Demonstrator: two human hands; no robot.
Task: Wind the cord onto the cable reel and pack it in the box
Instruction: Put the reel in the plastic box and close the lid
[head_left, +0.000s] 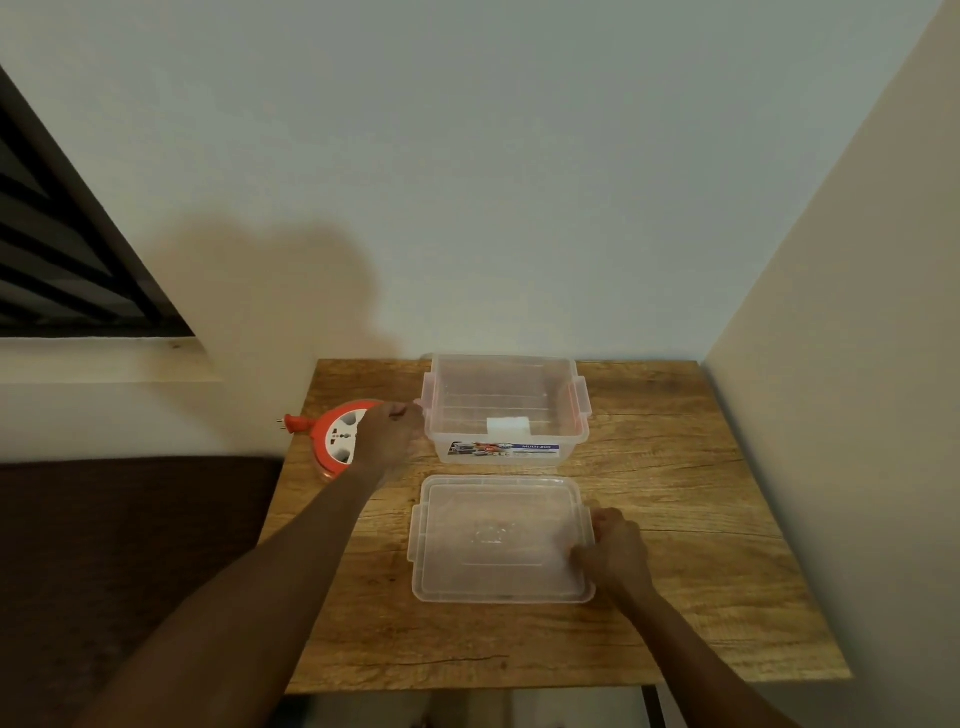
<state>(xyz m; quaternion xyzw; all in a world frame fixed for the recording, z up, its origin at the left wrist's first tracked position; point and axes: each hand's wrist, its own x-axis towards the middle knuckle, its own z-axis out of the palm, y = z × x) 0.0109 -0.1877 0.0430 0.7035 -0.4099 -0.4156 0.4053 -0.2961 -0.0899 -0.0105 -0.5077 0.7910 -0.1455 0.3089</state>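
Note:
An orange and white cable reel (337, 435) lies at the far left of the wooden table (701, 519), its orange plug (292, 422) sticking out past the table's left edge. My left hand (388, 434) is closed over the reel's right side. A clear plastic box (506, 410) stands open at the back middle, with pink side clips and a printed label on its front. Its clear lid (498, 540) lies flat in front of it. My right hand (613, 551) grips the lid's right edge.
White walls close in behind the table and along its right side. A dark brown surface (130, 545) sits lower to the left of the table. A window with dark bars (62, 249) is at upper left.

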